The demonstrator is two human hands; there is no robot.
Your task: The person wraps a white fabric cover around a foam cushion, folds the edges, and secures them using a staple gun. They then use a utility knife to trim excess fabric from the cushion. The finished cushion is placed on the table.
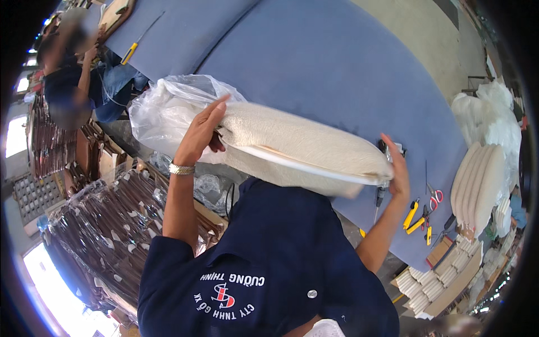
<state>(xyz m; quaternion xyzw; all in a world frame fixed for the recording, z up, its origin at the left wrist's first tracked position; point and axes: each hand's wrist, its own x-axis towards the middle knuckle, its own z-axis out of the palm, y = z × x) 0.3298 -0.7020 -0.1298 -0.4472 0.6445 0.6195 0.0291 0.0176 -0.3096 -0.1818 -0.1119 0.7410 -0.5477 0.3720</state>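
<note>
The big desk (337, 62) has a soft blue cover, with lots of bare room in the middle. Above its near edge is a long, cream, fuzzy seat cushion (297, 149) with a smooth white rim. Its left end sits inside a thin clear plastic bag (163, 109). The left hand (201, 132) grips the cushion there. The right hand (397, 168) holds the other end. Small yellow cutters (412, 216) and red scissors (435, 196) lie near the desk's right edge.
</note>
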